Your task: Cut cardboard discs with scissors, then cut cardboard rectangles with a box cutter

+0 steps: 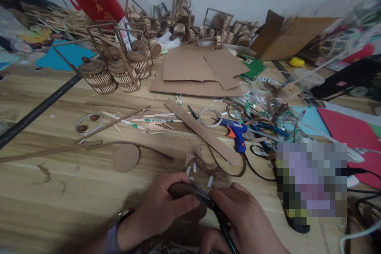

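Observation:
My left hand pinches a brown cardboard piece with a curved edge between thumb and fingers, low in the view. In my right hand are black-handled scissors, their blades at the upper edge of the cardboard piece, close to my left thumb. How far the blades are apart is hard to make out. Small pale scraps lie just beyond the blades. Farther left on the table rests a cardboard disc. A long cardboard strip and curled brown strips lie ahead of my hands.
To the right are a blue glue gun with its cord, a white ring and a blurred-out patch. Thin sticks lie mid-table. Behind stand small lidded baskets, cardboard sheets and an open box.

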